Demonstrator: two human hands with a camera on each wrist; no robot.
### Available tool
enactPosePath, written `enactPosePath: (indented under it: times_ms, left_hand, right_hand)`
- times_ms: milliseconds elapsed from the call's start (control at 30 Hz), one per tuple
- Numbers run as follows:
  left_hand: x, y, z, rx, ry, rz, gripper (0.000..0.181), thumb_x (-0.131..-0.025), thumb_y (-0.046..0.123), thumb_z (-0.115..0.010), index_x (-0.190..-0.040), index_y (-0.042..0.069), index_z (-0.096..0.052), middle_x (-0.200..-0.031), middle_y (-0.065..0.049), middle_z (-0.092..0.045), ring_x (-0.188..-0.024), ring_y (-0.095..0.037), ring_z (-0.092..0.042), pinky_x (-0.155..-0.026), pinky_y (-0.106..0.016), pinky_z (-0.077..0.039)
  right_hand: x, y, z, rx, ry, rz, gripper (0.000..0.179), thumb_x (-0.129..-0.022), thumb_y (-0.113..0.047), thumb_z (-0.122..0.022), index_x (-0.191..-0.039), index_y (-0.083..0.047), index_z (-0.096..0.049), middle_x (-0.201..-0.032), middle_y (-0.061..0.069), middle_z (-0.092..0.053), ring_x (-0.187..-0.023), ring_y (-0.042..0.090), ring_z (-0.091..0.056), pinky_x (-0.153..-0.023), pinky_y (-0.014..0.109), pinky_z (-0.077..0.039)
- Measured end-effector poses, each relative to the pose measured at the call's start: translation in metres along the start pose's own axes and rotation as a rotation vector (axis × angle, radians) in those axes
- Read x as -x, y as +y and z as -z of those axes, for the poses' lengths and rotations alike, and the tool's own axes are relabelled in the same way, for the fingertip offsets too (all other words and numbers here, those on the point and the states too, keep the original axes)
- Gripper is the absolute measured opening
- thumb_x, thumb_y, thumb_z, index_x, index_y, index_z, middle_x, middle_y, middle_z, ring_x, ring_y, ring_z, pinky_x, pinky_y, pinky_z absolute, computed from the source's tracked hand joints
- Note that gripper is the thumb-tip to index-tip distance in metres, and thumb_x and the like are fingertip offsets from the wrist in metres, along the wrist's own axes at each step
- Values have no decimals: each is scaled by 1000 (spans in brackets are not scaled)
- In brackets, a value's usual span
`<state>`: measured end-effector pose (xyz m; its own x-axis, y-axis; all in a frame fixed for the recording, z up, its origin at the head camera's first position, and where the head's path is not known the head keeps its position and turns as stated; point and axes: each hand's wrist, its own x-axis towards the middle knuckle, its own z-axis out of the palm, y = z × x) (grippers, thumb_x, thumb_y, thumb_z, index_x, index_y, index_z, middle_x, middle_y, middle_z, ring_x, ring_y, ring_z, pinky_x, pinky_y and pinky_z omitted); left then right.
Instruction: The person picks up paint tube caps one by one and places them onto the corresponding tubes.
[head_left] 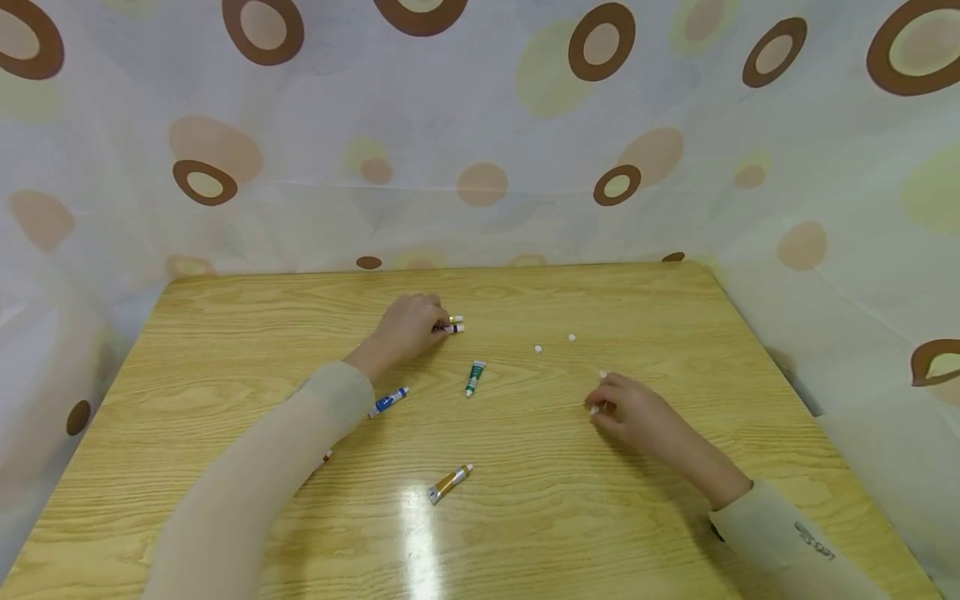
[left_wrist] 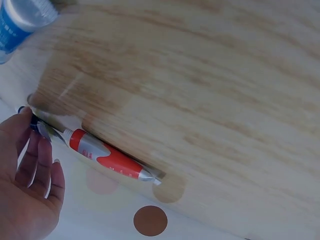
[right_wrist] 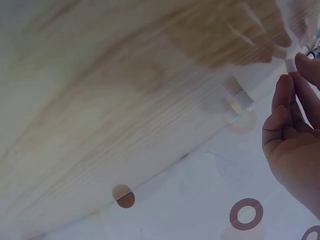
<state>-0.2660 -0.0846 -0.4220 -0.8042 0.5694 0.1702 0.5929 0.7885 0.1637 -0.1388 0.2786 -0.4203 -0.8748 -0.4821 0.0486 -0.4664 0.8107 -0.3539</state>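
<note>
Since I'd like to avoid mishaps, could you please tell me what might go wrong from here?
The small white cap pinched by the right hand could slip and roll away. A loose white cap lies close to those fingers and might get knocked. The left sleeve partly hides the red tube in the head view and may brush it.

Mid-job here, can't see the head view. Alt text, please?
A person's left hand pinches a small tube with a dark band over a wooden table, while the right hand pinches a small white piece. A green tube, blue tube and gold tube lie nearer the viewer than the left hand.
</note>
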Motion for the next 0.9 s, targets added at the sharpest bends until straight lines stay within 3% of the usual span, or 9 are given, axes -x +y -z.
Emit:
enactPosePath:
  times_ms: [300,567,800,900]
  left_hand:
    - [1,0,-4,10,-9,28,16,-96,22,-74,-104,11,-82,-97,-6,-72,-85,-20,-68,-81,-38,-58]
    - [0,1,-5,21,-12,46,16,-96,20,-74,-107,10,-81,-100,-6,-72,-90,-22,-69,-85,-40,-59]
    - [-1,1,-5,21,3,44,14,-95,19,-75,-104,10,-81,-97,-6,-72,-89,-22,-70,-85,-41,-58]
    - [-1,2,-5,14,13,35,14,-95,19,-75,-103,9,-81,-97,-6,-72,-89,-22,-70,-85,-41,-59]
  right_hand:
    - [0,-2,-1,15,-12,-3,9,-91,-4,-75,-100,-5,-75,-97,3,-67,-83,11,-65,-72,27,-58]
    - [-2,-1,-3,23,-13,4,9,-91,-7,-76,-100,-8,-75,-98,3,-70,-86,14,-70,-87,37,-61]
    - [-1,-3,-5,41,17,16,8,-90,-7,-77,-98,-9,-76,-96,1,-69,-84,10,-69,-100,45,-57]
    - [-1,-3,-5,38,32,35,8,-90,-6,-77,-97,-9,-76,-95,0,-68,-83,9,-67,-95,42,-60]
